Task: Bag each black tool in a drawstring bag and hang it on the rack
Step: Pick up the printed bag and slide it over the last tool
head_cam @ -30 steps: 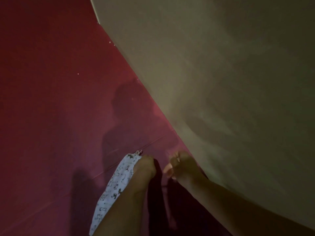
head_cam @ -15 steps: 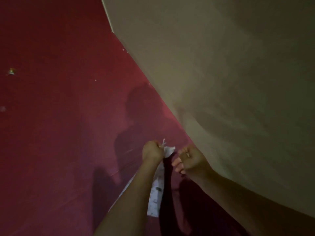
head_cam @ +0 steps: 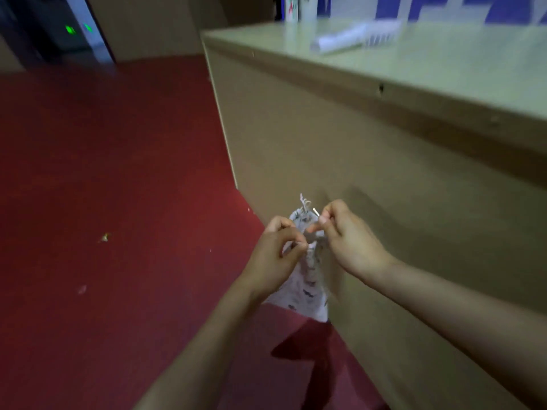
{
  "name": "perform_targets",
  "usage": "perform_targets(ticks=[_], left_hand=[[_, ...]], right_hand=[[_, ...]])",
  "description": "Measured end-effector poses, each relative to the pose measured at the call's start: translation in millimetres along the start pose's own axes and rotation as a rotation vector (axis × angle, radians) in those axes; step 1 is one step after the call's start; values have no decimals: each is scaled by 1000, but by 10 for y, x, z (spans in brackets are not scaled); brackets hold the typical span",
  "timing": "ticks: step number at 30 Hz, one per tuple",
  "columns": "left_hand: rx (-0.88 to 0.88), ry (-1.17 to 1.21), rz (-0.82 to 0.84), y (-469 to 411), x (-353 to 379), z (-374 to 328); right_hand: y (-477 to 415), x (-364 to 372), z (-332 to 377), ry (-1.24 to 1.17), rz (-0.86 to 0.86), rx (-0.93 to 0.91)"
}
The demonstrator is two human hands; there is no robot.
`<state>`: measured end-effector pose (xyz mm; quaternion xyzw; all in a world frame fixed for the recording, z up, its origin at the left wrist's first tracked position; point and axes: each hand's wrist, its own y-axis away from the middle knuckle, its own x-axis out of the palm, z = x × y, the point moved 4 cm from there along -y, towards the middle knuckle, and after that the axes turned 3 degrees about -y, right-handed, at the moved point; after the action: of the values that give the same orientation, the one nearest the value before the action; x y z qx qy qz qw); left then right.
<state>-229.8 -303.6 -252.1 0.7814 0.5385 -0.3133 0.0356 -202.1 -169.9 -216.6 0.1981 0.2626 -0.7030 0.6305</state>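
Floor (head_cam: 118, 187): red, bare but for small scraps, at the left.
Left hand (head_cam: 275, 255): pinching the gathered neck of the drawstring bag (head_cam: 307, 285) from its left side.
Bag: hangs between both hands, long axis vertical, neck up, beside the cabinet (head_cam: 384, 187).
Cord (head_cam: 305, 202): sticks up above the neck.
Right hand (head_cam: 346, 241): pinching at the neck's right, nearer the cord ends.
Rack: not visible.

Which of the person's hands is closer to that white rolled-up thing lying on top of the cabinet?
Right. The right hand, pinching the bag's drawstring, sits below the white roll beside the cabinet's front. The left hand grips the patterned bag farther out over the red floor.
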Motion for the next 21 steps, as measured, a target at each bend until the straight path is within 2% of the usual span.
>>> perform_targets(ticks=[4, 8, 11, 13, 16, 18, 21], left_hand=[[152, -119, 19, -154, -557, -848], [227, -258, 28, -200, -988, -1485], [245, -240, -58, -178, -1250, -2033], [255, -205, -100, -123, -1320, -2411], [331, -244, -72, -56, -1283, -2976], [389, -258, -75, -56, -1226, -3318], [443, -211, -66, -115, -1014, -3818]], right_hand=[[7, -456, 615, 62, -11, -82], [78, -842, 1178, 67, 0, -138], [223, -1179, 1536, 53, 38, -116], [363, -1374, 1716, 44, 125, -103], [617, -1670, 1976, 144, 251, -138], [810, -1927, 2112, 208, 260, -145], [1064, -2435, 2172, 182, 193, -134]])
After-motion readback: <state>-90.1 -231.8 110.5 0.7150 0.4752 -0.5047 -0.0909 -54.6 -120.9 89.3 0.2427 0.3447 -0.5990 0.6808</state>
